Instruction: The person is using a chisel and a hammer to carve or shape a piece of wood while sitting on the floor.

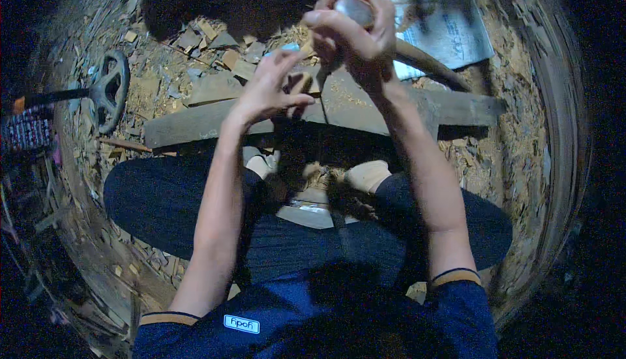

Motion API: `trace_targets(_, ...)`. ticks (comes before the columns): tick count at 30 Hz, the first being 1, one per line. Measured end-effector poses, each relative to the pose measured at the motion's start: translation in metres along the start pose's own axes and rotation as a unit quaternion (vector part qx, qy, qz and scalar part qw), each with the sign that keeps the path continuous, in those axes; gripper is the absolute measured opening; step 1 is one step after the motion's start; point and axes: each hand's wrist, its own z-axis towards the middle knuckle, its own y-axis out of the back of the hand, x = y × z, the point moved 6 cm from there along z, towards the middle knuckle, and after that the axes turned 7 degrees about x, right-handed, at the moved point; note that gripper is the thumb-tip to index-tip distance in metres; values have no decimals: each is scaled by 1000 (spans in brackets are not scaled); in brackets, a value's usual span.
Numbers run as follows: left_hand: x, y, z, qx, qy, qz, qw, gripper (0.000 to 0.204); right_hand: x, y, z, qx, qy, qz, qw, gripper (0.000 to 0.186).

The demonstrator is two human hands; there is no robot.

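My right hand (358, 29) is wrapped round a tool whose rounded, shiny metal end (354, 12) shows above the thumb and fingers. The rest of that tool is hidden by the hand, so its kind is unclear. To its left, my left hand (270, 88) is open, thumb and fingers apart, over the wooden workpiece (349, 101). A small light-brown wood piece (301, 84) shows between its thumb and fingers; whether they touch it I cannot tell. Behind my right wrist, a curved wooden handle (433, 69) slants down to the right; its other end is hidden.
A long grey board (189, 124) lies crosswise before my feet (368, 176). Wood chips and offcuts (208, 33) cover the ground. A blue and white printed sack (450, 29) lies at the far right. At the left stands a dark spoked wheel (112, 91) on a shaft.
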Motion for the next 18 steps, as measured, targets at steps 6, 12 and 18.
trace_targets(6, -77, 72, 14, 36, -39, -320, 946, 94, 3, -1, -4, -37, 36, -60, 997, 27)
trace_targets(12, -69, 74, 25, -53, -60, -285, 955, 67, 3, -11, -7, -164, 192, -160, 954, 27)
trace_targets(18, -63, 51, 50, -160, -81, -304, 936, 58, 14, 12, -18, -154, 142, -201, 957, 30)
